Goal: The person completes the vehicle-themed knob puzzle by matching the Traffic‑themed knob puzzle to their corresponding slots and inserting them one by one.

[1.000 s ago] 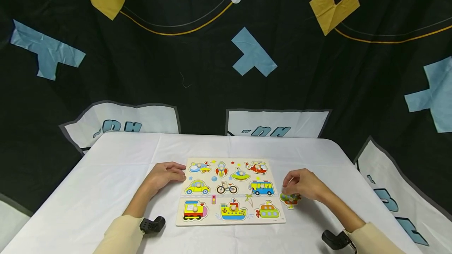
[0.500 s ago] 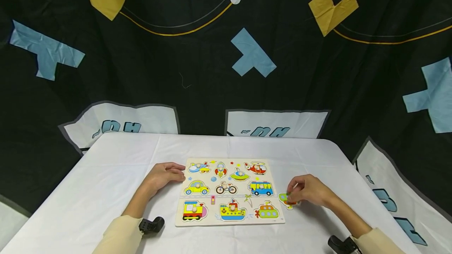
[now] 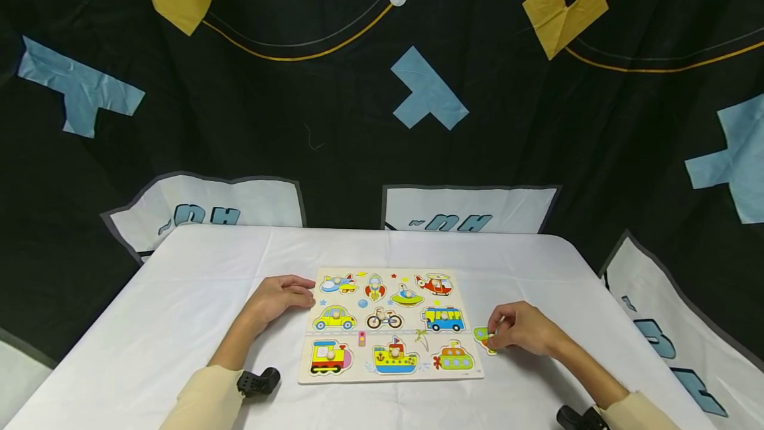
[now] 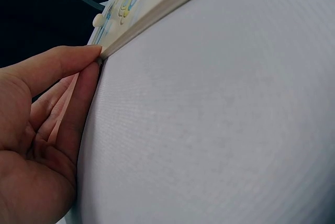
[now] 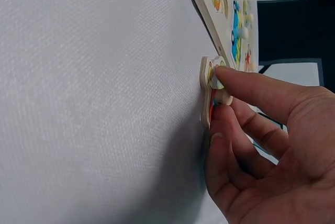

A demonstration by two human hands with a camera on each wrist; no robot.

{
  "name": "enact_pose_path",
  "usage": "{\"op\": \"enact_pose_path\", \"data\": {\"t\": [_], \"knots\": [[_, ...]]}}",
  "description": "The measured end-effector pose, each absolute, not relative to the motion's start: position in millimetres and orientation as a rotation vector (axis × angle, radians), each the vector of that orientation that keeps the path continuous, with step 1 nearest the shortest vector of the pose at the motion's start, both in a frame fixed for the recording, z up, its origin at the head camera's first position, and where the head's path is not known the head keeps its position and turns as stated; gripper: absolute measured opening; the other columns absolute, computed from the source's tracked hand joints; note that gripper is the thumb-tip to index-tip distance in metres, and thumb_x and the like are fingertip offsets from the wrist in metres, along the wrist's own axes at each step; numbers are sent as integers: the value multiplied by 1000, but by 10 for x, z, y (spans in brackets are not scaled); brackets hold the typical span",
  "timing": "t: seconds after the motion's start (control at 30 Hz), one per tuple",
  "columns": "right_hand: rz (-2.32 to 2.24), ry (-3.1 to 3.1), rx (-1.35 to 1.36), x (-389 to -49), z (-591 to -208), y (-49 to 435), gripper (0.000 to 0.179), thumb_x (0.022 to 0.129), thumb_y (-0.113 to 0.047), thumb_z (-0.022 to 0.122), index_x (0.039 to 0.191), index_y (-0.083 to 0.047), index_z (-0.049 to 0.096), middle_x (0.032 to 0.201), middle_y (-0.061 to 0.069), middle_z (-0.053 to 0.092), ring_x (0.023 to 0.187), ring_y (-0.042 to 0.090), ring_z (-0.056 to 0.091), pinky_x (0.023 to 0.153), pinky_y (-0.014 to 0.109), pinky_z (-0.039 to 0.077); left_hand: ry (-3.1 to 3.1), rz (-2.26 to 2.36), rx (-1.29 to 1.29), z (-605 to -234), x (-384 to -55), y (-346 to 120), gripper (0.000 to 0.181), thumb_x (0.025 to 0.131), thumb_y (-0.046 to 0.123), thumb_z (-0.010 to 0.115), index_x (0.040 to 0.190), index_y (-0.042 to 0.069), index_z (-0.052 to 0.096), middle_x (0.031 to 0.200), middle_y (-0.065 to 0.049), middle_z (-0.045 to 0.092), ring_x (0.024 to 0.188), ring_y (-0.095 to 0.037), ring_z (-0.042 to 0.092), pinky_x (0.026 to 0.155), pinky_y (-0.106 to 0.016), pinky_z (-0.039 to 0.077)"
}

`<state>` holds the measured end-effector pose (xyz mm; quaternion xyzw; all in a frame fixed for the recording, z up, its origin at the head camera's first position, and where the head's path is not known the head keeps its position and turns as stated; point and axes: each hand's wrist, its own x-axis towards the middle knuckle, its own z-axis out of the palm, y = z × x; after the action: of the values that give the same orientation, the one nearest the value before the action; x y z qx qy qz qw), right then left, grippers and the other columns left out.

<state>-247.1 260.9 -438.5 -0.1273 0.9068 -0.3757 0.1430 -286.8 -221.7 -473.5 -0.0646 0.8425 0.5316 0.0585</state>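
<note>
A wooden knob puzzle board (image 3: 388, 307) with colourful vehicle pictures lies mid-table. My left hand (image 3: 280, 300) is at its left edge; in the left wrist view, thumb and finger pinch the board's corner (image 4: 107, 51). Just right of the board lies the green submarine puzzle piece (image 3: 482, 337). My right hand (image 3: 522, 329) covers part of it. In the right wrist view, the thumb rests on the submarine piece (image 5: 207, 88) and fingers curl by its pale wooden knob (image 5: 224, 97). The submarine spot (image 3: 452, 356) on the board shows as a knobless recess.
A white cloth (image 3: 197, 310) covers the table. Several knobbed pieces, such as the bus (image 3: 442, 318) and the train (image 3: 330, 357), sit in the board. Behind the table hangs a black curtain (image 3: 334, 151) with blue and yellow patches.
My right hand has shifted slightly right and down toward me, with its fingers now lower over the submarine piece. The piece's right part has become hidden. My left hand stays put.
</note>
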Motion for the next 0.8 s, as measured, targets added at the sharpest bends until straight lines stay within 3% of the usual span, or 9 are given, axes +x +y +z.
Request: {"op": "enact_pose_path", "data": {"t": [0.37, 0.8], "knots": [[-1065, 2654, -283, -2447, -4398, 2565, 23, 80, -24, 85, 83, -9, 67, 63, -2, 59, 58, 15, 56, 51, 27, 43, 2531, 1624, -211, -4734, -2860, -2205, 43, 78, 17, 83, 119, 8, 73, 96, -3, 78, 97, -16, 69, 99, -44, 47], [-1044, 2683, -319, -2454, -4302, 2571, 19, 79, -16, 83, 83, -7, 67, 67, 0, 60, 62, 17, 56, 53, 26, 44, 2540, 1617, -208, -4721, -2850, -2202, 42, 79, 17, 83, 119, 8, 73, 96, -3, 78, 96, -16, 69, 98, -43, 47]]}}
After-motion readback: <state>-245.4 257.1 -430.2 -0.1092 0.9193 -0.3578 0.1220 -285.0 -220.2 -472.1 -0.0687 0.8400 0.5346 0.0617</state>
